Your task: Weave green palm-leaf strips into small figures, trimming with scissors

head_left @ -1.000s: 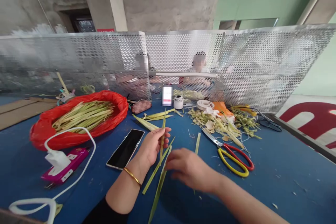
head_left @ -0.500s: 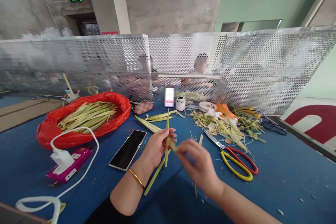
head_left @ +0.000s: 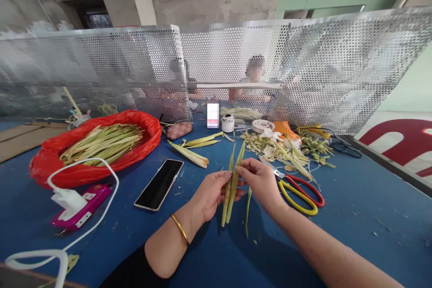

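My left hand (head_left: 212, 192), with a gold bangle on the wrist, grips two long green leaf strips (head_left: 231, 191) side by side over the blue table (head_left: 354, 234). My right hand (head_left: 260, 182) pinches the upper part of the same strips from the right. Both strips point up and away from me. A third thin strip (head_left: 247, 210) lies on the table just below my right hand. Yellow and red scissors (head_left: 297, 191) lie immediately right of my right hand.
A red bag of leaf strips (head_left: 97, 146) sits at the left, a black phone (head_left: 159, 184) and a pink power strip with white charger (head_left: 79, 201) nearer me. Leaf scraps (head_left: 286, 153), tape rolls and a small phone (head_left: 213, 115) stand by the perforated metal screen (head_left: 236, 67); people sit behind it.
My right hand picked up a second strip from the table and brought it beside the one in my left hand. Both hands now hold the pair together, slightly farther forward.
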Demonstrator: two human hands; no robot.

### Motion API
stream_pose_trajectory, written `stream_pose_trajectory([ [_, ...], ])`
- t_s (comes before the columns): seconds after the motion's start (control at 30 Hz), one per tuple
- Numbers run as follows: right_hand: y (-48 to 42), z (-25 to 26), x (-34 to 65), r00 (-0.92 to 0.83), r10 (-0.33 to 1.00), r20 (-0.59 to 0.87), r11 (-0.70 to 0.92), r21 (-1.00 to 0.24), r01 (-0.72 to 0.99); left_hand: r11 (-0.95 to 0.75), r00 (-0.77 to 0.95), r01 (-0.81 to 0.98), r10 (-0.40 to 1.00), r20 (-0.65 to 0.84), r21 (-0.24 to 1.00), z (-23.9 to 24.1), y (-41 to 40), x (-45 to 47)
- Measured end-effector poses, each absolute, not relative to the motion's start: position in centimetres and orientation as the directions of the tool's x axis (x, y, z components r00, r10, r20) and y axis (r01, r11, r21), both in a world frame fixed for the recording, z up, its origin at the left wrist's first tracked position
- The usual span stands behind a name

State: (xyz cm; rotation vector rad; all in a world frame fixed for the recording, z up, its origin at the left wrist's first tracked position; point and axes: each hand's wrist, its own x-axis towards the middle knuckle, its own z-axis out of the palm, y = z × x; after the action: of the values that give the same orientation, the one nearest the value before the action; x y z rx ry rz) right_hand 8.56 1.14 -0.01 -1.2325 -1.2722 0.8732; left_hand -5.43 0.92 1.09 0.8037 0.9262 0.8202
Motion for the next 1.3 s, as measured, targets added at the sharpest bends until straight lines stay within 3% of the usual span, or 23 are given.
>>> stream_pose_trajectory([
  [0.17, 1.2, -0.6, 8.7, 0.167, 0.951, 0.259, 0.2, -0.931, 0.306, 0.447, 0.368, -0.253, 0.864, -0.342, 0.858, 0.7, 1.1, -5.4],
  [0.5, 1.0, -0.8, 8.4, 0.17, 0.955, 0.245, 0.179, -0.927, 0.329, 0.441, 0.352, -0.273, 0.873, -0.338, 0.855, 0.5, 1.0, -5.1],
  [0.73, 1.7, -0.5, 8.7, 0.213, 0.96, 0.183, 0.181, -0.983, 0.03, 0.296, 0.292, -0.192, 0.927, -0.233, 0.936, 0.4, 0.9, -5.2],
  [0.87, 1.6, 0.0, 8.7, 0.07, 0.993, 0.091, 0.101, -0.984, -0.148, 0.256, 0.355, -0.125, 0.914, -0.198, 0.958, 0.3, 0.9, -5.4],
  [0.97, 1.4, 0.1, 8.4, 0.037, 0.996, 0.078, 0.084, -0.979, -0.188, 0.217, 0.415, -0.056, 0.893, -0.175, 0.975, 0.3, 0.8, -5.4],
  [1.13, 1.8, 0.3, 9.2, 0.051, 0.991, 0.124, 0.124, -0.992, -0.003, 0.143, 0.429, 0.046, 0.891, -0.149, 0.989, 0.5, 0.5, -5.3],
  [1.23, 2.6, 0.8, 11.5, -0.103, 0.98, 0.171, 0.189, -0.958, 0.215, 0.214, 0.369, -0.031, 0.91, -0.188, 0.976, 0.8, 0.8, -5.6],
  [1.3, 3.2, 0.9, 13.3, -0.376, 0.912, 0.165, 0.371, -0.723, 0.583, 0.278, 0.329, -0.112, 0.916, -0.228, 0.954, 1.0, 1.2, -5.9],
])
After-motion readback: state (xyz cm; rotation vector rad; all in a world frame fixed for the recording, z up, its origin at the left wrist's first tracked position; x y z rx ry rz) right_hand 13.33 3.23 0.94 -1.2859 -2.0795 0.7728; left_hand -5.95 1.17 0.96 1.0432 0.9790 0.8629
